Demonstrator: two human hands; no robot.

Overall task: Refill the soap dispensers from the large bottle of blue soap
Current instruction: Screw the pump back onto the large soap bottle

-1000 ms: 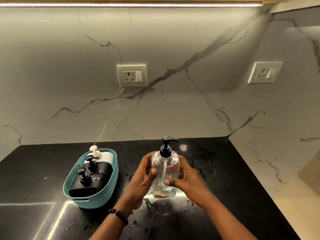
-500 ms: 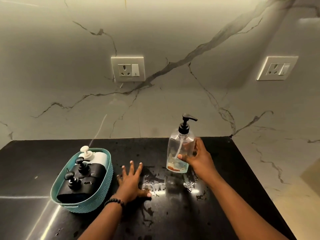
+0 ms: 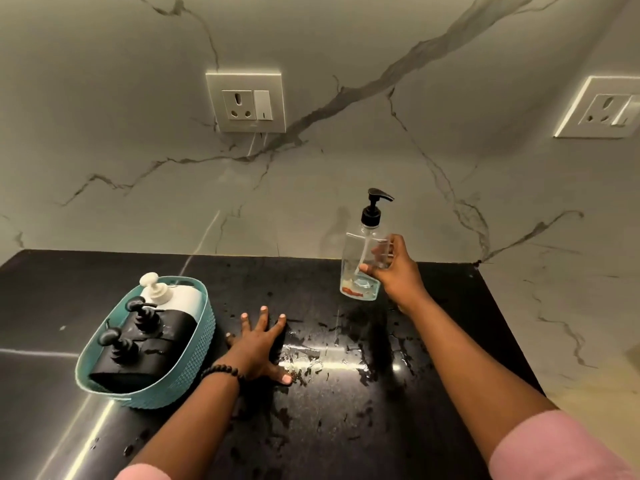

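Presently we grip the near-empty clear plastic pump dispenser [image 3: 362, 263] in our right hand [image 3: 394, 271], fingers [image 3: 380, 250] wrapped round it, near the back wall for uncapping, while our left hand [image 3: 258, 344] lies spread flat on the wet black surface [image 3: 346, 410], likely bracing us.

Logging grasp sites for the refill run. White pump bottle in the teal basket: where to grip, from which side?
Take the white pump bottle by its neck, just under the pump head, coming from above. It lies in the teal basket against the far wall, two black dispensers crowd its near side, so the body is probably boxed in. The pump end sticks up above the rim.
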